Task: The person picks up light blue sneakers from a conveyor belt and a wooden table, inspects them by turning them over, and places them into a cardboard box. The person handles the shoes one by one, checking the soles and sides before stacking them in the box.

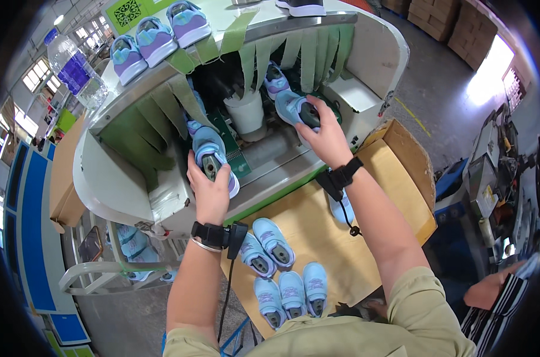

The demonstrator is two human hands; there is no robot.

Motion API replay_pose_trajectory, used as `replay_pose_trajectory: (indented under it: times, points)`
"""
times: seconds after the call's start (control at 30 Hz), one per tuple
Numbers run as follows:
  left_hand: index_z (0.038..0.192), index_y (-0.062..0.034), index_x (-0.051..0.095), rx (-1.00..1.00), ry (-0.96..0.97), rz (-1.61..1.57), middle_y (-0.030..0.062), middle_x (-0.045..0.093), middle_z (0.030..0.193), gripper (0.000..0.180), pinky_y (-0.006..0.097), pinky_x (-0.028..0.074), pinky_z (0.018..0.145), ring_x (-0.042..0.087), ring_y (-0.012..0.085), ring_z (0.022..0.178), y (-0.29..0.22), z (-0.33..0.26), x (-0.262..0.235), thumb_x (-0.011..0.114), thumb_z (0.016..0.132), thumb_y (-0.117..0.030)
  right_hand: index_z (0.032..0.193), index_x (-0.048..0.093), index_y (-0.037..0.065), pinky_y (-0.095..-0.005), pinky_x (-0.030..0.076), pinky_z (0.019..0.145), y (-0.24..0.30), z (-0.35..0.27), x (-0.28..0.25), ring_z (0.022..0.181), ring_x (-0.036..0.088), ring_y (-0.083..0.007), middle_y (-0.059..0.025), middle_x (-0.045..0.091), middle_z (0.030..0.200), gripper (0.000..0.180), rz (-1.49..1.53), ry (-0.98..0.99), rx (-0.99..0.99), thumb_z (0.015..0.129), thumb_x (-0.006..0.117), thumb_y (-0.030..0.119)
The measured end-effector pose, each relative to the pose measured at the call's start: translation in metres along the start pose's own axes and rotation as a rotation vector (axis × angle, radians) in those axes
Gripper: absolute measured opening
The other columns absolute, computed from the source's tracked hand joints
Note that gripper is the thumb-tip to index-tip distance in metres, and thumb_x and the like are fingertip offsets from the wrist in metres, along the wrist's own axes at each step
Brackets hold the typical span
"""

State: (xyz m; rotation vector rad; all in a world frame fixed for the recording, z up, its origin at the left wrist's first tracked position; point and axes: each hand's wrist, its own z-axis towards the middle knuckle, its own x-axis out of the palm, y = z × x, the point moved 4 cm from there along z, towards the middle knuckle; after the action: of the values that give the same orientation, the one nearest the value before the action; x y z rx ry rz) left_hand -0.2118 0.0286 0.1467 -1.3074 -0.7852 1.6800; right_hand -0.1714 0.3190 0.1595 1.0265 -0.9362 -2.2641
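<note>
My left hand point(208, 189) is closed round the heel of a light blue sneaker point(207, 141), its toe pointing into the machine opening. A second light blue sneaker point(289, 105) is gripped at the heel by my right hand point(326, 135), on the opening's right side. Dark shoe lasts show inside both sneakers. Ahead of the right one, another sneaker point(275, 79) sits deeper inside, partly behind hanging green fabric strips point(294, 47). More sneakers beyond my left hand are mostly hidden by the strips. Between the hands stands a white cylinder point(245, 113).
Several blue sneakers point(291, 293) lie on a brown cardboard-covered surface point(341, 268) below my hands. Purple-and-blue shoes point(155, 40) and a water bottle point(76, 68) stand on the machine's top point(255, 21). A rack point(103, 271) holds shoes at left. Another person's arm point(490, 291) shows at lower right.
</note>
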Motion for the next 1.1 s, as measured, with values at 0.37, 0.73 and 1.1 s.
replay_pose_trajectory:
  times: [0.37,0.73,1.1]
  points:
    - [0.161,-0.0119,0.014,0.056,0.087,-0.155,0.0187,0.020,0.163,0.091,0.049,0.020,0.119,0.022,0.0309,0.150,-0.019,-0.051,-0.033,0.068,0.088,-0.023,0.151,0.034,0.004,-0.0443,0.034,0.115,-0.084,-0.058,-0.031,0.140,0.039,-0.0395,-0.0261,0.040,0.149,0.090,-0.033,0.034,0.302,0.086,0.071,0.053]
    - [0.146,-0.0048,0.044,-0.024,0.622,0.202,0.0306,0.030,0.153,0.073,0.050,0.028,0.117,0.030,0.0475,0.142,0.067,-0.277,-0.003,0.076,0.083,-0.023,0.137,0.050,-0.004,-0.0403,0.046,0.105,-0.183,-0.283,0.010,0.120,0.056,-0.0398,-0.0317,0.049,0.135,0.058,0.156,0.339,0.839,0.084,0.067,0.010]
    - [0.146,-0.0092,0.047,-0.006,0.709,0.327,0.0303,0.029,0.154,0.070,0.051,0.030,0.116,0.033,0.0473,0.141,0.047,-0.323,-0.027,0.073,0.085,-0.033,0.159,0.014,0.021,-0.0500,0.045,0.105,-0.129,-0.249,0.054,0.123,0.051,-0.0513,-0.0320,0.037,0.149,0.110,-0.194,0.156,0.538,0.069,0.078,0.016]
